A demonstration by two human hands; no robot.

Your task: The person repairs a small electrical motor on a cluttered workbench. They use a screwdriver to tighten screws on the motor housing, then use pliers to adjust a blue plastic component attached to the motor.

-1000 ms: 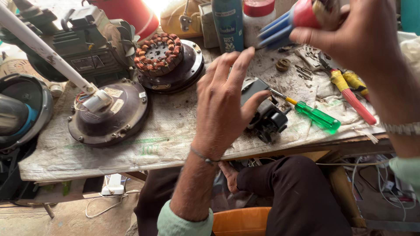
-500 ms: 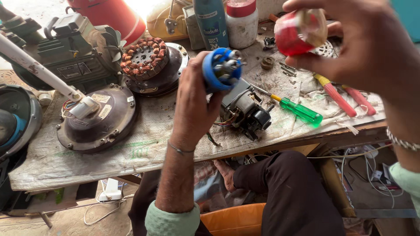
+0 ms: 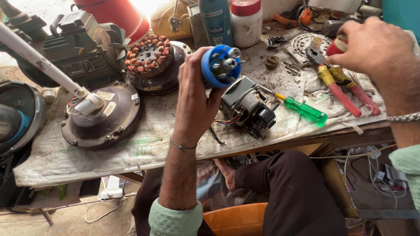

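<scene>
The left hand (image 3: 194, 94) grips a blue round motor part (image 3: 220, 66), fingers wrapped around it, above the worktop (image 3: 87, 157) beside a small motor (image 3: 247, 107). The right hand (image 3: 376, 52) closes its fingers on a red part (image 3: 336, 46) near the worktop's right edge.

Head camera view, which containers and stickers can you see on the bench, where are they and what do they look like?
Spray can: back middle, tall blue cylinder.
Jar: right of the can, white with red lid.
Stickers: on the dark round motor cover, left; small pale rectangles.
</scene>
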